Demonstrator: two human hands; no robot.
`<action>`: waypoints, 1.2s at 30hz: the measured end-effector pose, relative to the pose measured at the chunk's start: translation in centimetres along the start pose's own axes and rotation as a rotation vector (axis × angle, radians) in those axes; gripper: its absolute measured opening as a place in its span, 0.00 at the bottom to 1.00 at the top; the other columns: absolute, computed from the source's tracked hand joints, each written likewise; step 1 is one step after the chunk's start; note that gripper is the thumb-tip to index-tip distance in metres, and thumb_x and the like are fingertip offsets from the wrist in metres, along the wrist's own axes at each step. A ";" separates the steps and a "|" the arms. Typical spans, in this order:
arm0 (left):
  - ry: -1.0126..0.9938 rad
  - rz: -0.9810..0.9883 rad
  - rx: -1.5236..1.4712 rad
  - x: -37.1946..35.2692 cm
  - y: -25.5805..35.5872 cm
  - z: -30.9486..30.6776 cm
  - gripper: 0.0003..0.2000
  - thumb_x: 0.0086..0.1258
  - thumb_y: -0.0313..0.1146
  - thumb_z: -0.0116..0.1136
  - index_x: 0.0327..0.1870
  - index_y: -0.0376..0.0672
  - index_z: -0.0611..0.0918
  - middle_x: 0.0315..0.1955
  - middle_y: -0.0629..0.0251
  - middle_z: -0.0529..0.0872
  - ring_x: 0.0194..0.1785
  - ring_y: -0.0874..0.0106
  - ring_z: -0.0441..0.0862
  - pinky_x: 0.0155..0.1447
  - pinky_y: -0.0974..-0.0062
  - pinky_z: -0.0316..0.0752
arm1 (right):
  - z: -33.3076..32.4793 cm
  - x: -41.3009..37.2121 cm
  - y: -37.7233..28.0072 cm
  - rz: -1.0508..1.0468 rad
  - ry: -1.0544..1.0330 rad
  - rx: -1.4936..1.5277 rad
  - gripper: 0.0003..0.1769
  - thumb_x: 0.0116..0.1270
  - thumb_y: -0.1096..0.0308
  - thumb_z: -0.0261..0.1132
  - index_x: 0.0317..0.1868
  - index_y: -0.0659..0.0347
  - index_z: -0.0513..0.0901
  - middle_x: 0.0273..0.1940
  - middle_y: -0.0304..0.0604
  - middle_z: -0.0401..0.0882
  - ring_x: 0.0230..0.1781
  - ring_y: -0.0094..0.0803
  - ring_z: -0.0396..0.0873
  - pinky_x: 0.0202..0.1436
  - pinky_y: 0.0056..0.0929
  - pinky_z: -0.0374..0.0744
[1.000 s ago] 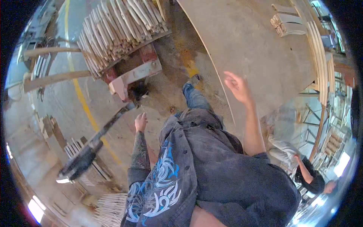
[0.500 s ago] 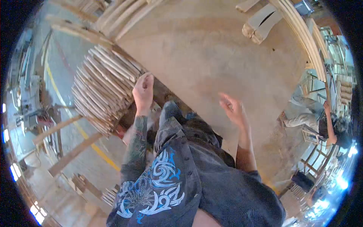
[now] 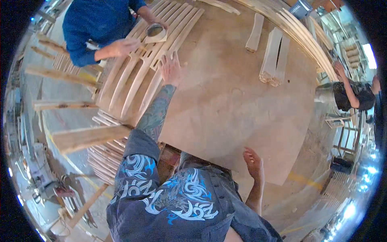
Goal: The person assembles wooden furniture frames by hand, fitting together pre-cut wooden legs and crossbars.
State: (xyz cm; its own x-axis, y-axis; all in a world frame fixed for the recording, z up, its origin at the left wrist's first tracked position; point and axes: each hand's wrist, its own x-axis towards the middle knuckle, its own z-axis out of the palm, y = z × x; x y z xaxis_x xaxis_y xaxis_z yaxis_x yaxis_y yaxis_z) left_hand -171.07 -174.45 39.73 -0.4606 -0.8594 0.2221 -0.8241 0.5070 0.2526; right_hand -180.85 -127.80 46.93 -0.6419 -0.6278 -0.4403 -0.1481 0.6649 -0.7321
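My left hand is stretched forward with its fingers spread, at the right edge of a row of long curved wooden pieces on the wide brown table. It appears empty. My right hand hovers over the near part of the table, fingers apart and slightly bent, holding nothing. Across the wooden pieces, a co-worker's hand reaches in from the left. The same person's other hand is by a round dark container on a pale square.
Pale flat wooden pieces lie at the table's far right, with long curved strips beyond. Another person stands at the right. Stacked wooden sticks and a protruding board are at the left.
The view has turned toward the table, bringing the co-worker in blue into sight. My left hand has reached forward and its fingers have opened; my right hand appears lower in view.
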 end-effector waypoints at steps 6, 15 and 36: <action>0.065 -0.039 0.175 5.4 -2.3 6.6 0.37 0.60 0.51 0.62 0.70 0.45 0.68 0.63 0.44 0.69 0.66 0.46 0.64 0.70 0.43 0.55 | 3.1 0.0 -2.8 0.032 0.012 0.007 0.17 0.71 0.64 0.63 0.58 0.57 0.81 0.42 0.41 0.86 0.38 0.30 0.83 0.45 0.31 0.81; 0.027 -0.121 0.137 6.9 -3.2 6.0 0.38 0.56 0.49 0.65 0.69 0.47 0.68 0.56 0.47 0.72 0.63 0.49 0.67 0.66 0.48 0.61 | 2.8 0.3 -2.8 0.054 0.035 -0.037 0.18 0.70 0.61 0.64 0.58 0.57 0.81 0.43 0.46 0.86 0.42 0.36 0.85 0.47 0.34 0.82; -0.543 -0.057 0.014 -25.2 6.9 -4.5 0.38 0.47 0.48 0.70 0.59 0.34 0.73 0.51 0.47 0.79 0.57 0.50 0.76 0.60 0.52 0.72 | -5.3 4.5 2.0 -0.194 -0.124 -0.023 0.20 0.68 0.58 0.64 0.57 0.54 0.81 0.48 0.52 0.84 0.44 0.47 0.84 0.50 0.42 0.80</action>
State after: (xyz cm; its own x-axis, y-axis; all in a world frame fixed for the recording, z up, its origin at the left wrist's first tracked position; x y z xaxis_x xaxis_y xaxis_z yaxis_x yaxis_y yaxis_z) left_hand -163.69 -149.01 40.16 -0.5156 -0.7986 -0.3104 -0.8556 0.4605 0.2364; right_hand -188.07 -127.17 46.27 -0.5022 -0.7889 -0.3543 -0.2780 0.5352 -0.7977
